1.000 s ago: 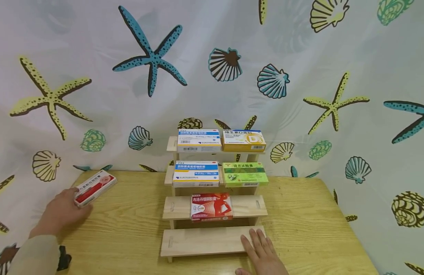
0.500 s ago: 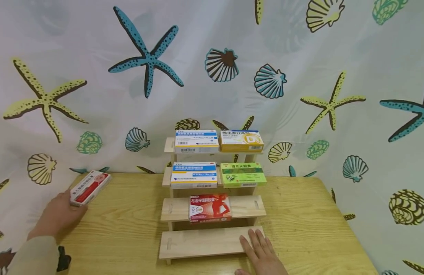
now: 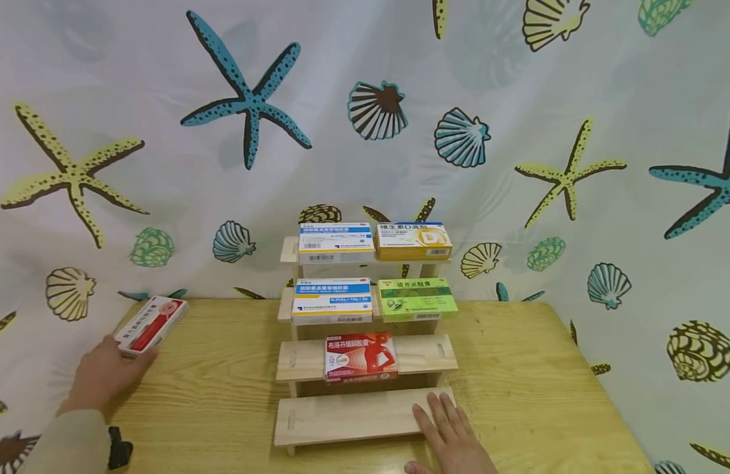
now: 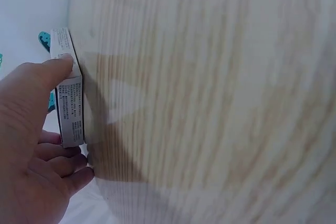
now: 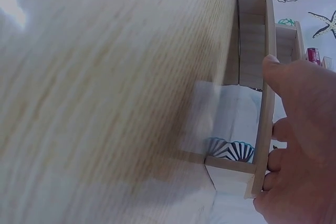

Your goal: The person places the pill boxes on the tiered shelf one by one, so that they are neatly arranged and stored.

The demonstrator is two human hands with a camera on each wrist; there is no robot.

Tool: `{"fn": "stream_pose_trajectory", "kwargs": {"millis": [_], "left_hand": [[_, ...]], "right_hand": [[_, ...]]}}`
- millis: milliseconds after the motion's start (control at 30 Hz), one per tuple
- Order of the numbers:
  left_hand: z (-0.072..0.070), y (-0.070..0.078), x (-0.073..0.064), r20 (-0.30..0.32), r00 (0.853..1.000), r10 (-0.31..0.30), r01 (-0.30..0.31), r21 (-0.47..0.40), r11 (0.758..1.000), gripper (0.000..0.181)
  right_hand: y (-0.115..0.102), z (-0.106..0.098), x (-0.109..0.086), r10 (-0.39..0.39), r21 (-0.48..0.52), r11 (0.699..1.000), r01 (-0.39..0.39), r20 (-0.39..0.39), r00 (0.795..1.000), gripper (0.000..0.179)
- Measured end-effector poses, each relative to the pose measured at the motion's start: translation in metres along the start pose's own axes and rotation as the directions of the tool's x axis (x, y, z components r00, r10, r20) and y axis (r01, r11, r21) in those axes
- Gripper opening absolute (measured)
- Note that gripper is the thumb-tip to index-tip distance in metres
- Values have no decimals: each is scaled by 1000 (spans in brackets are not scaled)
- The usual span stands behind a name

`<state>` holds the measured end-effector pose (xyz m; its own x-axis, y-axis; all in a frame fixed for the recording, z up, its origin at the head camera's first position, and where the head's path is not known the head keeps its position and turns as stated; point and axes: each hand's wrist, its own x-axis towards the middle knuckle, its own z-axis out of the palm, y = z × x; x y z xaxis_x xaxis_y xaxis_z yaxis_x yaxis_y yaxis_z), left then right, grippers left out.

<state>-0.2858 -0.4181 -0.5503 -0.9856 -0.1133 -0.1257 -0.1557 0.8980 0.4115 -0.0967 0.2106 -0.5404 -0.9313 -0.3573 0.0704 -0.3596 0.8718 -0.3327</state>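
At the table's left side, my left hand [image 3: 106, 375] grips the near end of a white-and-red medicine box [image 3: 150, 324]. In the left wrist view, the thumb lies on one side of the medicine box [image 4: 72, 103], with the fingers at its lower end. My right hand [image 3: 453, 441] rests with straight fingers on the right end of the lowest step of a wooden tiered rack [image 3: 347, 418]. From the right wrist camera, its thumb touches that step's front edge [image 5: 266, 108].
A red medicine box [image 3: 361, 357] lies on the second step. Above it are a blue-and-white box [image 3: 332, 301] and a green box [image 3: 418, 299]. The top step bears another blue-and-white box [image 3: 336, 243] and a yellow-and-white box [image 3: 415, 241]. A patterned curtain [image 3: 341, 171] hangs behind the table.
The left hand has shifted slightly left and turned the white-and-red box a little, still gripping it. My right hand stays on the lowest step. The head view has shifted slightly.
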Motion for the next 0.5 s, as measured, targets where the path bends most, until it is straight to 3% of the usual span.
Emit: {"fn": "stream_pose_trajectory", "kwargs": {"millis": [233, 333, 500], "left_hand": [[4, -2, -6, -67, 991, -115, 107, -116, 987, 101], [3, -4, -9, -73, 990, -117, 105, -144, 984, 103], [-2, -5, -15, -63, 996, -56, 47, -137, 989, 107]], "right_hand": [[-2, -3, 1, 8, 29, 1000, -9, 28, 1000, 83], [-2, -4, 1, 13, 27, 1000, -14, 37, 999, 84], [-3, -5, 2, 14, 32, 999, -15, 46, 999, 84]]}}
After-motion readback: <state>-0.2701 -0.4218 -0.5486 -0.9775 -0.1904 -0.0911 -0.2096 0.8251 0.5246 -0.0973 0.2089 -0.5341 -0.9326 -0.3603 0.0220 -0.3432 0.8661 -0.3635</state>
